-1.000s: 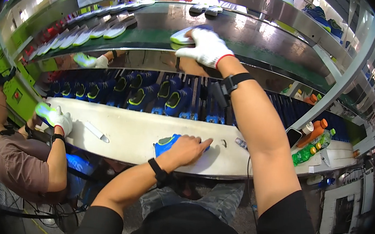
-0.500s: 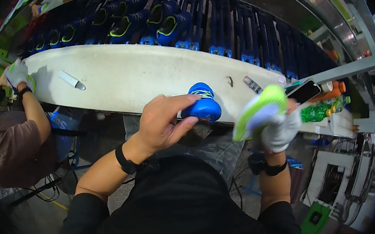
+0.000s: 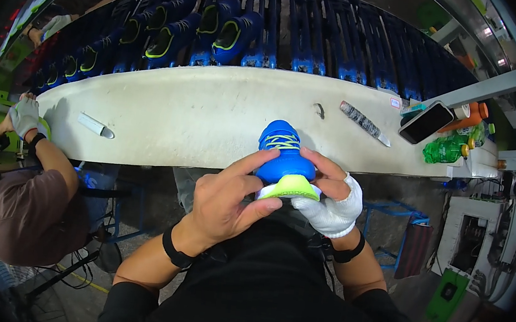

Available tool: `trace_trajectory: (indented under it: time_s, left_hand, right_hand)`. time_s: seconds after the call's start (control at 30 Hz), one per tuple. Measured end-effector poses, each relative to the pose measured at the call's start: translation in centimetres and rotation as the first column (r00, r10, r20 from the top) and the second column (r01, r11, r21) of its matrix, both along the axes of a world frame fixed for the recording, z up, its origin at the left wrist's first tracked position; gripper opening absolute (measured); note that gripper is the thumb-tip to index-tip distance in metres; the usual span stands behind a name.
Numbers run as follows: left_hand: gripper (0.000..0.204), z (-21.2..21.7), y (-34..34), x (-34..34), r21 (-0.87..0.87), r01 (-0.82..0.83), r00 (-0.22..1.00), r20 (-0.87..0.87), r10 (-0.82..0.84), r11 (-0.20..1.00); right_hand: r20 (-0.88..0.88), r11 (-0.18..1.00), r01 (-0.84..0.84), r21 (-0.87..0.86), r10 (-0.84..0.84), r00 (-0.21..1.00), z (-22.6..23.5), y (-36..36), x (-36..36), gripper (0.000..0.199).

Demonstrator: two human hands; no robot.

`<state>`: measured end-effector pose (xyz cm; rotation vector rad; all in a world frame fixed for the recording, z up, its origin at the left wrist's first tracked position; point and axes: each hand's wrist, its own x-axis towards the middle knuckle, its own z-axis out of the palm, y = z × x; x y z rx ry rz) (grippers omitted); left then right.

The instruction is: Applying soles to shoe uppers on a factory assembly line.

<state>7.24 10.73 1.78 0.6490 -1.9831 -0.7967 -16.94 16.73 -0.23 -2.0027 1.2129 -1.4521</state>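
1. The shoe (image 3: 285, 158) — blue upper, lime sole — sits at the bench's near edge, at 12 o'clock from the person's chest, heel toward them
2. The left hand (image 3: 228, 199) is bare; its fingers curl around the shoe's left side, thumb under the sole
3. The right hand (image 3: 333, 198), gloved in white, clasps the right side at 3 o'clock of the shoe
4. The sole looks seated on the upper; pressing seems under way, not finished
5. A knife (image 3: 364, 122) at 1 o'clock and a marker (image 3: 96, 125) at 9 o'clock lie untouched on the bench (image 3: 199, 116)
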Motion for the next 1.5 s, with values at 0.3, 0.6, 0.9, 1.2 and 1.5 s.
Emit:
trace_trajectory:
  time_s: [0.3,0.6,0.9,1.2,1.5]
  left_hand:
    - [0.039,-1.3,-0.8,-0.4,-0.040,-0.024,0.994,-0.112,0.019,0.999]
    - [0.039,-1.0,-1.4,2.5,0.181,0.033,0.990,-0.140,-0.007,0.983]
    - [0.114,7.1,-4.2,2.8,-0.009,0.037,0.749,0.662,-0.022,0.999]
    - [0.082,4.3,-3.4,7.0,0.296,-0.152,0.823,0.567,-0.045,0.943]
    - [0.077,6.1,-2.1,5.1,0.157,-0.089,0.770,0.637,-0.032,0.984]
  right_hand:
    - [0.089,0.999,-0.031,-0.006,0.031,0.996,-0.8,-0.8,0.2,0.040]
    - [0.278,0.991,-0.092,0.097,0.062,0.958,-1.3,-2.4,2.5,0.045]
    - [-0.186,0.987,-0.019,0.159,0.048,0.981,0.3,-1.7,3.8,0.038]
    - [-0.242,0.906,0.190,0.379,-0.101,0.965,-2.4,-0.7,3.8,0.038]
    - [-0.359,0.894,0.245,0.375,-0.104,0.927,-3.0,-0.9,3.2,0.044]
